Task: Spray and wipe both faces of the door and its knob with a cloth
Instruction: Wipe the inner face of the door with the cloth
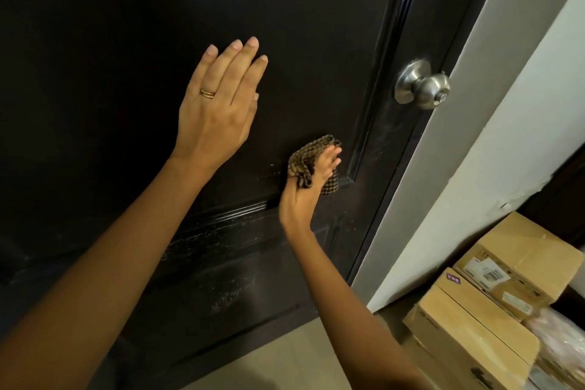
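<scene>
Dark door (pixel 133 9) fills most of the view. L hand (pixel 218 104) lies flat on the panel, fingers straight and close together, ring (pixel 207 93) on one finger, holding nothing. R hand (pixel 311 182), at about 5 o'clock from the L, presses a bunched checked cloth (pixel 305 161) against the panel's lower corner, fingers spread over it, thumb side gripping the folds. Knob (pixel 424 85), steel, sits at 2 o'clock from the cloth, well apart, untouched. Pale streaks on the rail below the cloth. Boxes (pixel 493 304) stacked on the floor at 4 o'clock, beside the white wall (pixel 493 142).
</scene>
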